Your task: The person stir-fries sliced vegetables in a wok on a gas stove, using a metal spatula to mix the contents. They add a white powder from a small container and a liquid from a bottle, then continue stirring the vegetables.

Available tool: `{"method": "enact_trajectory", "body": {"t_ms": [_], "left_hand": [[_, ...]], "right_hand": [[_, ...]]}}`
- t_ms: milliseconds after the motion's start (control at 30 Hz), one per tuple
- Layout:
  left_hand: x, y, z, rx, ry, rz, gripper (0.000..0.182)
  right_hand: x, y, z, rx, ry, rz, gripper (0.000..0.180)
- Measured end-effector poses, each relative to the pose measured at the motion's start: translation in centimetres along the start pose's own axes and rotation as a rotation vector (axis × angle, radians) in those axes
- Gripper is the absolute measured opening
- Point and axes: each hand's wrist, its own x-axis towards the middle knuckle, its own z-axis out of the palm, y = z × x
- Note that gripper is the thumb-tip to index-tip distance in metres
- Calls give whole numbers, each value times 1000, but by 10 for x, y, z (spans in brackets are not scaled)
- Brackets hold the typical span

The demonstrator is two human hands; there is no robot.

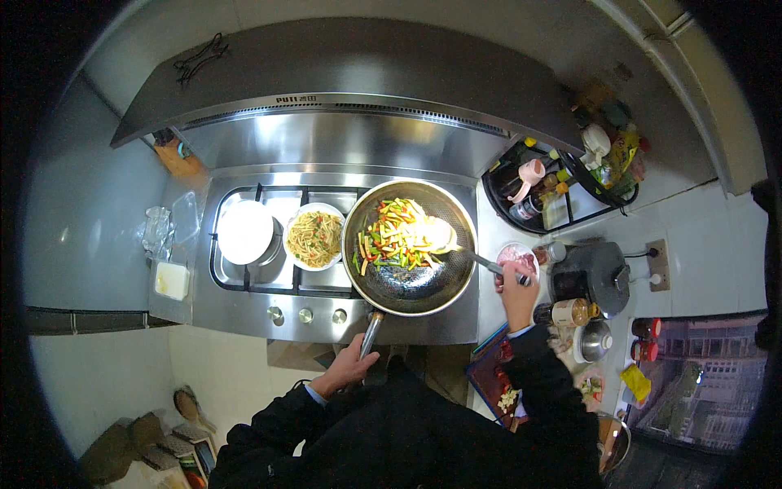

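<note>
A large wok [415, 293] rests on the right side of the gas stove, its handle [371, 333] pointing towards me. My left hand [349, 365] is closed around that handle. In the wok lie cut vegetable strips [394, 235], green, pale and red. My right hand [518, 292] grips the grey handle of a spatula [482, 261]. Its head is among the strips at the wok's right side, partly washed out by glare. Behind my right hand stands a bowl of pink raw meat [515, 253], partly covered by the fingers.
Left of the wok, a plate of noodle-like food [314, 237] and a white round vessel [245, 232] sit on the stove [391, 327]. A cutting board [482, 373] with chopped pieces lies near my right arm. Right are a bottle rack [537, 226], a dark cooker [589, 278] and jars.
</note>
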Motion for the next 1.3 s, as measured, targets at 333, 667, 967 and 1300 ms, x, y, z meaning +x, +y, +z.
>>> {"method": "enact_trajectory", "body": {"t_ms": [333,667,967,1300], "left_hand": [[4,-16,9,148,111,132,52],[4,-20,10,145,157,152,46],[8,-30,10,163,163,204,41],[5,-22,-1,143,103,127,43]], "right_hand": [[-11,-23,11,-78,-409,-519,18],[28,-75,56,-470,-736,-1249,25],[42,-131,-13,-514,-725,-804,15],[-58,16,10,301,-198,435,25]]}}
